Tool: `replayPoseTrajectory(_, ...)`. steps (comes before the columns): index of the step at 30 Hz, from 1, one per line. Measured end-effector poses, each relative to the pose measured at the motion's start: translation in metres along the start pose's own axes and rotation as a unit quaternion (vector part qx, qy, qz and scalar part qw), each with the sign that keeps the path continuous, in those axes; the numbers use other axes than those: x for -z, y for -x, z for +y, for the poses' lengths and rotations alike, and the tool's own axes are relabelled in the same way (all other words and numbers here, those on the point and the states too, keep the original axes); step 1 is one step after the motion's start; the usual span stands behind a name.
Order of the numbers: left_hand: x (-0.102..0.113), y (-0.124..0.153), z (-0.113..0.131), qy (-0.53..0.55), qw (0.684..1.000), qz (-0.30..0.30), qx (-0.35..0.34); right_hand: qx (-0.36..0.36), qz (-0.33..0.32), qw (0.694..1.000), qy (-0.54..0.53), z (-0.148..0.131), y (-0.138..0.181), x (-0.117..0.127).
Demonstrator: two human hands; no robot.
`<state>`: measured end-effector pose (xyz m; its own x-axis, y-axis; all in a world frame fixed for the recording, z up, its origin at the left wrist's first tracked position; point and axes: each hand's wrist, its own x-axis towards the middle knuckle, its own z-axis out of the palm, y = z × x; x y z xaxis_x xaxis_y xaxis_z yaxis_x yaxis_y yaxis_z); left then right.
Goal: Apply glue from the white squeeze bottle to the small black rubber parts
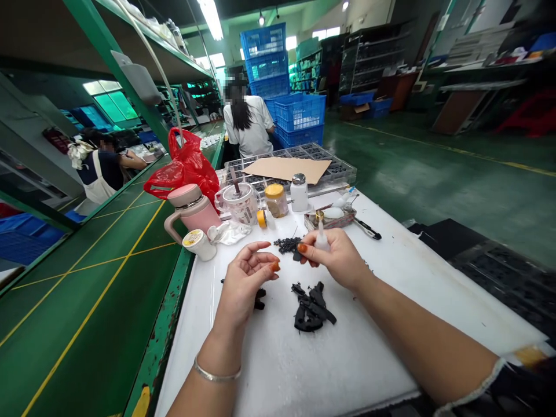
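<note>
Clamping the right hand (pixel 341 259) around a white bottle (pixel 321 236), just behind the black parts (pixel 311 308). Curling the left hand (pixel 244 279) loosely, palm up, just left of the parts; unclear whether pinching anything. Showing blurred, unreadable print on the cup (pixel 240 202) farther behind the parts.

Near table (pixel 330 365) open; black parts (pixel 310 310) midway; jars (pixel 276 200) block beyond.

White across the surface (pixel 347 347) and the small bottle (pixel 321 237). Jet black on the plastic parts (pixel 310 310) and the tiny bits (pixel 287 245). Orange nails on left hand (pixel 245 281) and right hand (pixel 339 258). Pink mug (pixel 193 211), red bag (pixel 186 165), blue crates (pixel 299 110), green belt (pixel 108 260) lined in yellow.
</note>
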<state>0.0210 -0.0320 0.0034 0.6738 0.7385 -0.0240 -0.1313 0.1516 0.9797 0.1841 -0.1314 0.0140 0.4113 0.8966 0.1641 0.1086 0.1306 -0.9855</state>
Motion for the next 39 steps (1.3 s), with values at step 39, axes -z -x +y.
replayPoseTrajectory(39, -0.013, -0.024, 0.008, -0.01, 0.998, -0.012, 0.057, -0.008, 0.018, 0.999, -0.051, -0.004, -0.002, 0.013)
